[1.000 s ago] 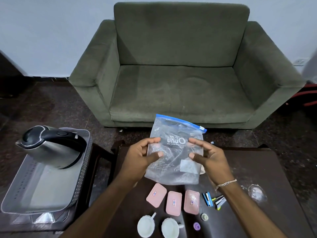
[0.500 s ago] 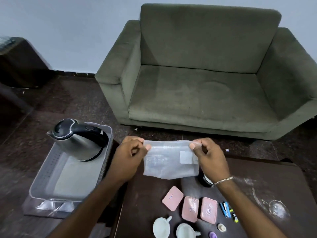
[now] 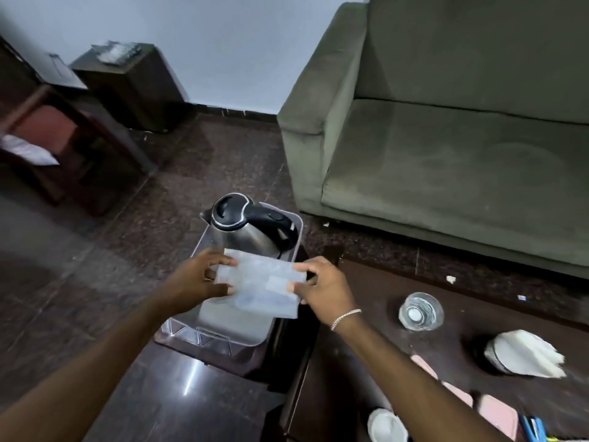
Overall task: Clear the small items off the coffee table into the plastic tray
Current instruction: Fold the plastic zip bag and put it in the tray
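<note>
The plastic tray [image 3: 204, 334] is sitting on a dark side stand, just left of the coffee table [image 3: 376, 355], and is holding a steel kettle [image 3: 247, 229] with a black lid and handle at its far end; the near part of the tray floor is lying bare. Both hands are gripping a folded plastic bag [image 3: 263, 287] flat above the tray's middle: the left hand [image 3: 199, 277] is pinching the bag's left edge, the right hand [image 3: 325, 290], a bracelet at its wrist, is pinching its right edge. On the coffee table a glass [image 3: 420, 311], a white cup [image 3: 387, 425], pink cases [image 3: 497, 417] and pens [image 3: 534, 427] are lying, well apart from the tray.
</note>
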